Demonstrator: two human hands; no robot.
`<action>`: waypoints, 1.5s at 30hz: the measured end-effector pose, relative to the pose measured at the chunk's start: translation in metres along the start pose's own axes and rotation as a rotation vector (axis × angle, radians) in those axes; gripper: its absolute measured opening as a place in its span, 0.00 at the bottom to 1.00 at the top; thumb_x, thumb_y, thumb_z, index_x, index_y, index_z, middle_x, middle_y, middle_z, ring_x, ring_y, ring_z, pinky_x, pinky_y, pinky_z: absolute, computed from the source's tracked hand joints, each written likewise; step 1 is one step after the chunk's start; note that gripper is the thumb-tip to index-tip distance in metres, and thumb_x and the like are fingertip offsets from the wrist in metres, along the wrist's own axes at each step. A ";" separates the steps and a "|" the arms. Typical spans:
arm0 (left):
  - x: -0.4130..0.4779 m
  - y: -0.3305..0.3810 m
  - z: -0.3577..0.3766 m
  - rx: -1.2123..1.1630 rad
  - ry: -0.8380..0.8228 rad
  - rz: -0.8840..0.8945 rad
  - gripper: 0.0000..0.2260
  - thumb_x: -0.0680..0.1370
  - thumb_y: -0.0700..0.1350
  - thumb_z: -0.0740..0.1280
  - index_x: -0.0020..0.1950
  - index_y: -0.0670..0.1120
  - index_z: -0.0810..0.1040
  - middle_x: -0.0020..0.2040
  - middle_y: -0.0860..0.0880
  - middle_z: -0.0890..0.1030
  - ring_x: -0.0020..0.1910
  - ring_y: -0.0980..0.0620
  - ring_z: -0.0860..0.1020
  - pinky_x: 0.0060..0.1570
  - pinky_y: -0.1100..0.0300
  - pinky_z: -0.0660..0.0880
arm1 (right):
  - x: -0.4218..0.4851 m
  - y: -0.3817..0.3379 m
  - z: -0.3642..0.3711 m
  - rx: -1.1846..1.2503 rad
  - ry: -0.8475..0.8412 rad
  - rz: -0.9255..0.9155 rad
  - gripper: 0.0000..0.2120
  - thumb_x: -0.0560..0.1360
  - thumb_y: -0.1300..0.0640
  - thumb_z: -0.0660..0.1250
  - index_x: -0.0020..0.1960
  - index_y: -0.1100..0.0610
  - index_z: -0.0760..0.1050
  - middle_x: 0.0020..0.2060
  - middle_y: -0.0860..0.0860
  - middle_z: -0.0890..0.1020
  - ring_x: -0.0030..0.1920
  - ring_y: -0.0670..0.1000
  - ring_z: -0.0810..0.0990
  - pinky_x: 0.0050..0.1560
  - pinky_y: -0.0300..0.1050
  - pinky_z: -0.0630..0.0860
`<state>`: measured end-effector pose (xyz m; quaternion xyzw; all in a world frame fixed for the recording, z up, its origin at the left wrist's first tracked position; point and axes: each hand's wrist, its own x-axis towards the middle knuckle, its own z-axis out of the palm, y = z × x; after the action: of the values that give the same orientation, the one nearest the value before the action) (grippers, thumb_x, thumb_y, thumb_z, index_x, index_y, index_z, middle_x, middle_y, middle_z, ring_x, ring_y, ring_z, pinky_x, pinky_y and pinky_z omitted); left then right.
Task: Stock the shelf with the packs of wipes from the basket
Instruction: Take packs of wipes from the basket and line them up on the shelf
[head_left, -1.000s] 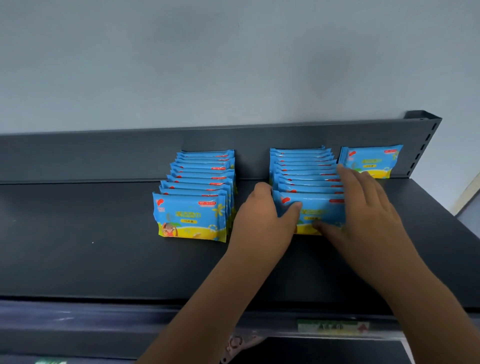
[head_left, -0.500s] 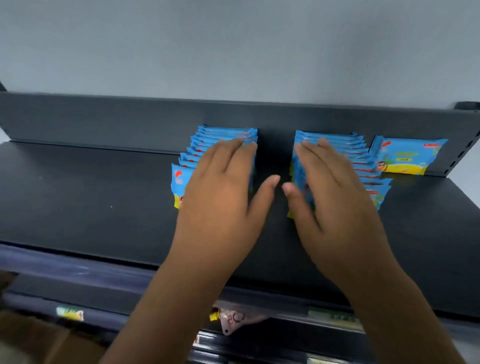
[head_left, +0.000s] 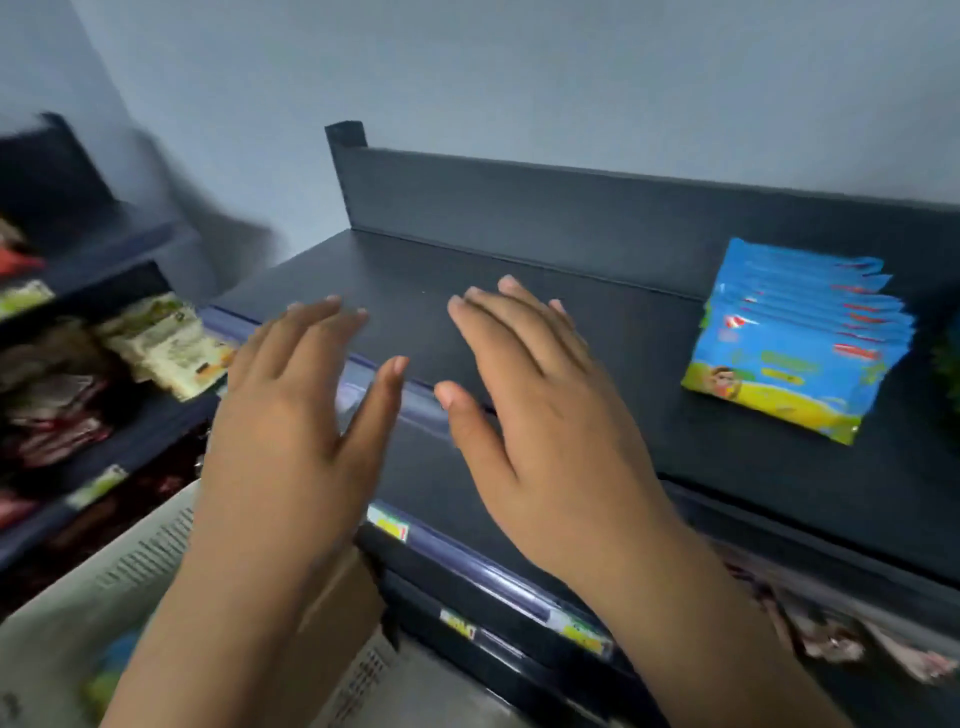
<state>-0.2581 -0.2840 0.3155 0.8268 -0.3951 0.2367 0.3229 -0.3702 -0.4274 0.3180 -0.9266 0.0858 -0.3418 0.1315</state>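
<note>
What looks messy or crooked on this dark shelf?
Nothing stands out. The row of wipes packs is lined up neatly on the shelf. The goods on the left shelves look jumbled, but they are too blurred to judge.

Retail shop, shelving aisle. Dark grey metal shelf (head_left: 519, 291) with upright back panel, gondola type. Clear plastic price rail (head_left: 363, 375) along front edge. Yellow-green price label (head_left: 388, 526) in rail of tier below, more labels on rail lower down. Row of identical blue-and-yellow wipes packs (head_left: 795, 353) lined front to back on shelf. Neighbouring dark shelf unit (head_left: 150, 428) at left, several tiers, carrying pale green packets (head_left: 166, 343) and red packets (head_left: 57, 436), blurred. Pinkish packets (head_left: 831, 644) under main shelf, lower right. Plain grey wall (head_left: 519, 78) behind.
</note>
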 end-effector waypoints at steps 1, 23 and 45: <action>-0.006 -0.027 -0.012 0.008 -0.005 -0.034 0.21 0.81 0.54 0.64 0.67 0.41 0.78 0.66 0.41 0.78 0.67 0.39 0.75 0.67 0.41 0.71 | 0.007 -0.021 0.021 0.025 -0.025 -0.017 0.24 0.83 0.49 0.58 0.75 0.59 0.68 0.74 0.53 0.71 0.78 0.54 0.62 0.78 0.55 0.58; -0.167 -0.450 0.018 -0.062 -0.227 -1.251 0.13 0.84 0.53 0.60 0.51 0.47 0.79 0.46 0.47 0.82 0.42 0.48 0.81 0.37 0.55 0.75 | 0.057 -0.210 0.487 0.186 -0.963 -0.187 0.20 0.83 0.45 0.56 0.71 0.54 0.70 0.66 0.51 0.76 0.67 0.54 0.73 0.65 0.56 0.75; -0.287 -0.598 0.104 0.289 -0.825 -1.348 0.18 0.73 0.46 0.76 0.59 0.45 0.75 0.50 0.45 0.80 0.50 0.43 0.81 0.44 0.55 0.76 | -0.020 -0.178 0.707 -0.396 -1.257 0.398 0.34 0.76 0.52 0.71 0.77 0.61 0.62 0.68 0.59 0.69 0.68 0.59 0.72 0.63 0.55 0.72</action>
<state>0.0726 0.0715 -0.1484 0.9420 0.1361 -0.2848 0.1140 0.0903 -0.1220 -0.1574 -0.9221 0.2228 0.3131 0.0447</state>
